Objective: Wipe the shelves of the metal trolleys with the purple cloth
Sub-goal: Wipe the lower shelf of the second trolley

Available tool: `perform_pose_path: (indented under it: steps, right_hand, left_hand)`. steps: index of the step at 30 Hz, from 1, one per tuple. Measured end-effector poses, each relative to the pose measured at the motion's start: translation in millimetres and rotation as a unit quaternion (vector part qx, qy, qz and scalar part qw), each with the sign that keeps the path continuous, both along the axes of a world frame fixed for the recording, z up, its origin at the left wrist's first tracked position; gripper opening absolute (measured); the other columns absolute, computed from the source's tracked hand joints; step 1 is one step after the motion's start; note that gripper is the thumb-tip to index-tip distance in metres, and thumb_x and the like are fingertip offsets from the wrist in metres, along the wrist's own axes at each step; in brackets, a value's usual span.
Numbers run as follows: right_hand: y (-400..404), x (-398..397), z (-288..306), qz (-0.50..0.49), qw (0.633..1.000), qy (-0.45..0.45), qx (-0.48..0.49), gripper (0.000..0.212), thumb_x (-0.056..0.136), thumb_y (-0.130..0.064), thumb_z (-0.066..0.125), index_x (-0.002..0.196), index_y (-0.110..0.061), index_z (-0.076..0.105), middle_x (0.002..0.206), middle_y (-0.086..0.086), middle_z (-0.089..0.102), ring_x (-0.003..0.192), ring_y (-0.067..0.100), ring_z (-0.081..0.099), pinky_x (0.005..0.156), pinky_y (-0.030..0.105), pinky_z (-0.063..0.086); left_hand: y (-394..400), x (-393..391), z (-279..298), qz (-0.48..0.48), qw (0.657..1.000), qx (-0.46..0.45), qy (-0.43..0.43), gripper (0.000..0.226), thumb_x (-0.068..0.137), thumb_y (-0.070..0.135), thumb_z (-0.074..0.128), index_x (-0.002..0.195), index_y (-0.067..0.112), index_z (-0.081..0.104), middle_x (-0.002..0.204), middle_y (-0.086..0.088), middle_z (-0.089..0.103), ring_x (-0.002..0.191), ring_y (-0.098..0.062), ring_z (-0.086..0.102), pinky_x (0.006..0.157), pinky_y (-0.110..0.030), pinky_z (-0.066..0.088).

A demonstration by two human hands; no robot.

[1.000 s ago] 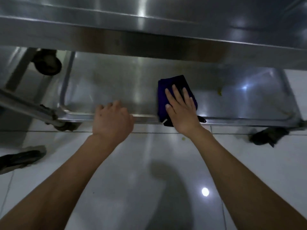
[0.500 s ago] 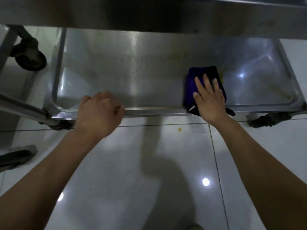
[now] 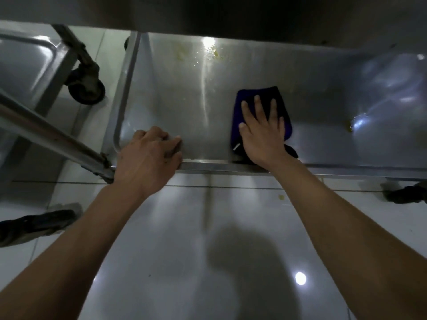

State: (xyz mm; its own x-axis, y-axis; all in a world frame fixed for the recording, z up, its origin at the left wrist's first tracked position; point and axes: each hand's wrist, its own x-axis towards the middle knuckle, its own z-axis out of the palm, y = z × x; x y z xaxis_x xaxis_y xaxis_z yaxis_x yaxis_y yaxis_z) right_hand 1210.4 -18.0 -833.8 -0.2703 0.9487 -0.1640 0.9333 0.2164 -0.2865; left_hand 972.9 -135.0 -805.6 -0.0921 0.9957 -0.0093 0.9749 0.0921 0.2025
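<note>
So the bottom shelf (image 3: 231, 93) of the steel trolley is a shallow tray with a raised rim, pretty shiny, with yellowish smears and droplets near the back (image 3: 215, 53) and another spot at the right (image 3: 349, 128). A second trolley (image 3: 25, 63) sits just left, caster wheel (image 3: 86, 90) showing. The purple cloth (image 3: 261, 95) is folded into a pad lying on the shelf close to the front rim, right of middle. Right hand (image 3: 262, 132) is flat on top of it, fingers straight and spread, pressing down. Left hand (image 3: 147, 158) is curled over the front rim near the left corner, gripping the edge.
</note>
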Motion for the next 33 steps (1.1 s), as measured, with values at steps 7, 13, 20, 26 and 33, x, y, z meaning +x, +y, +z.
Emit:
perform_pose_path:
  steps: [7, 13, 20, 26, 33]
  right_hand:
    - [9.1, -48.9, 9.9, 0.020, 0.990, 0.132, -0.042, 0.064, 0.100, -0.013, 0.039, 0.159, -0.030, 0.023, 0.169, -0.001, -0.002, 0.155, 0.021, -0.010, 0.123, 0.051, 0.001]
    - [17.2, -120.9, -4.0, 0.076, 0.996, 0.045, -0.001, 0.058, 0.105, -0.023, 0.034, 0.160, -0.030, 0.016, 0.169, 0.002, -0.007, 0.154, 0.026, -0.012, 0.121, 0.055, 0.005]
    - [36.3, -228.5, 1.7, 0.245, 0.968, 0.037, -0.039, 0.060, 0.100, -0.031, 0.037, 0.157, -0.041, 0.021, 0.169, -0.004, -0.004, 0.153, 0.028, -0.014, 0.119, 0.056, 0.000]
    - [37.4, -216.6, -0.3, 0.266, 0.962, 0.052, -0.031, 0.058, 0.100, -0.034, 0.028, 0.156, -0.047, 0.019, 0.169, -0.010, -0.003, 0.154, 0.022, -0.012, 0.122, 0.050, -0.002]
    - [58.2, -110.5, -12.0, 0.134, 0.990, 0.032, 0.017, 0.056, 0.101, -0.033, 0.027, 0.153, -0.051, 0.023, 0.168, -0.012, 0.005, 0.155, 0.022, -0.002, 0.124, 0.045, 0.006]
  left_hand:
    - [-8.3, -36.3, -5.9, 0.041, 0.998, -0.032, 0.046, 0.049, 0.096, 0.055, 0.046, 0.138, 0.034, 0.059, 0.146, -0.003, 0.049, 0.134, -0.034, 0.040, 0.104, -0.050, 0.039]
    - [-9.4, -42.7, -9.3, 0.048, 0.996, -0.055, 0.049, 0.049, 0.100, 0.054, 0.036, 0.146, 0.042, 0.045, 0.154, 0.001, 0.039, 0.143, -0.032, 0.028, 0.113, -0.064, 0.024]
    - [-11.7, -40.1, -15.7, 0.057, 0.996, -0.043, 0.045, 0.041, 0.099, 0.049, 0.042, 0.137, 0.041, 0.057, 0.144, -0.001, 0.047, 0.139, -0.033, 0.034, 0.111, -0.066, 0.025]
    - [-14.2, -36.6, -9.9, 0.058, 0.995, -0.057, 0.056, 0.047, 0.101, 0.053, 0.032, 0.143, 0.041, 0.047, 0.147, -0.001, 0.042, 0.141, -0.031, 0.031, 0.114, -0.064, 0.024]
    - [-15.1, -33.1, -1.1, 0.065, 0.993, -0.090, 0.032, 0.050, 0.101, 0.052, 0.034, 0.150, 0.041, 0.039, 0.157, 0.002, 0.030, 0.150, -0.028, 0.017, 0.117, -0.063, 0.018]
